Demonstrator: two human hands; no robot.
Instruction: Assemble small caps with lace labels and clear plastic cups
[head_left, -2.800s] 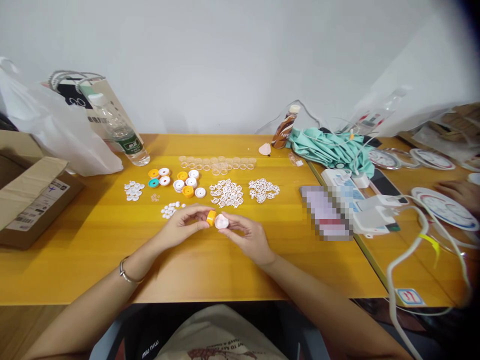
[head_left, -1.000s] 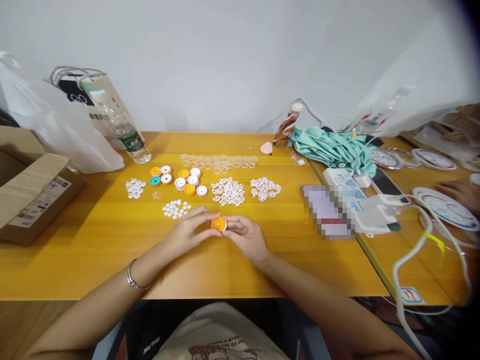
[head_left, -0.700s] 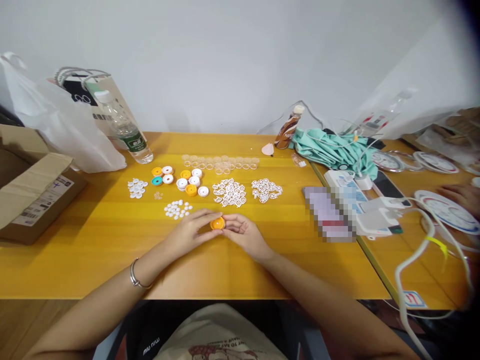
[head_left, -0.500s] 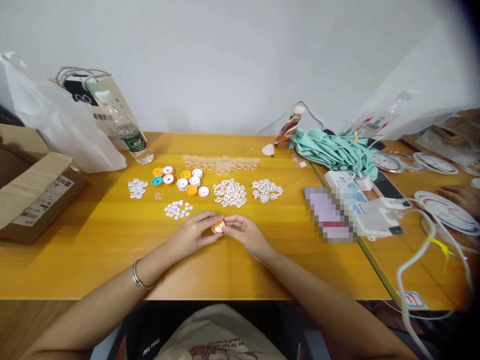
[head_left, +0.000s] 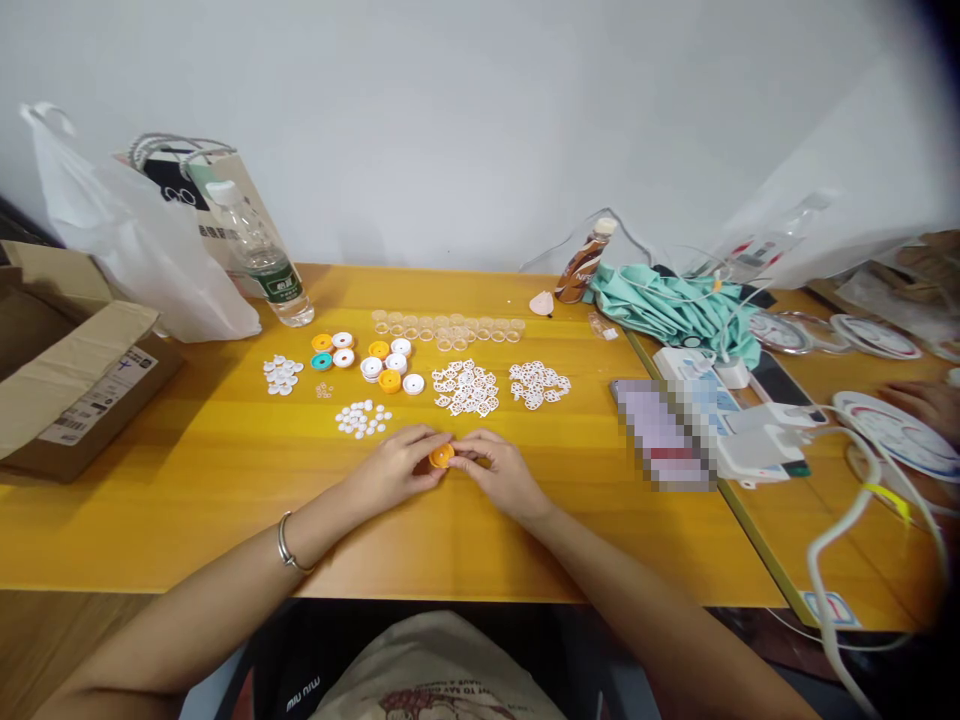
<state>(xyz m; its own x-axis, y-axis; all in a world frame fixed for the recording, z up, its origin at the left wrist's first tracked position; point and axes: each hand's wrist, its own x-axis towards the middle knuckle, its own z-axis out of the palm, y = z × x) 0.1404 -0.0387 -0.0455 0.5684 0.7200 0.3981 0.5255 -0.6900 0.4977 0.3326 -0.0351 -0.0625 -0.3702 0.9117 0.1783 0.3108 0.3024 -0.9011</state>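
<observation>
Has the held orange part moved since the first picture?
Yes: the orange part moved slightly down the view, away from the left white openwork pile.

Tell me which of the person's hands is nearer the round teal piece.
Left. The left hand is below and right of the round teal piece in the picture; the right hand is below it too, farther right.

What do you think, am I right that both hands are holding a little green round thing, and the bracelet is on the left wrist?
Almost: the little round thing is orange, not green, as the head view shows. The left hand and right hand both hold it, and the bracelet is where you said.
</observation>
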